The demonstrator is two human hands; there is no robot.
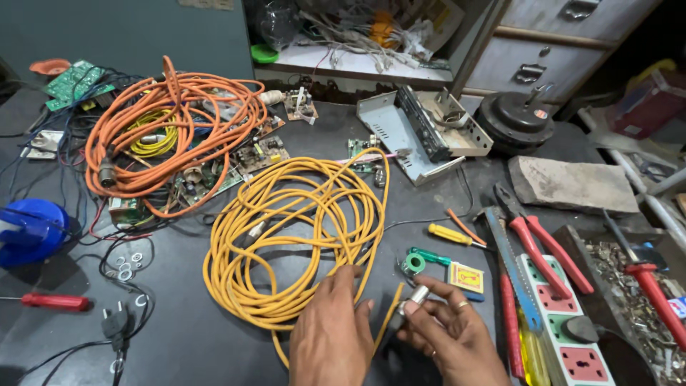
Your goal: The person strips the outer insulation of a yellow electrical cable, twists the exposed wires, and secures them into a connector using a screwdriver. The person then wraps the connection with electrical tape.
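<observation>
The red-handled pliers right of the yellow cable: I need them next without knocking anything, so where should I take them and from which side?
Probably take the red-handled pliers by the two red handles, coming from above. The handles lie flat and slightly spread across the power strip, pointing toward the person, while the dark jaws point away toward the stone block. The right hand is closest but holds a small metal connector.

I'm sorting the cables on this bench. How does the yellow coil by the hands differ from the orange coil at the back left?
The yellow cable coil lies loose and sprawling on bare bench; the orange cable coil is tighter and rests on circuit boards. The yellow one's end runs to the left hand and right hand; the orange one lies untouched. The orange cable looks thicker. Both are round, many-looped coils.
</observation>
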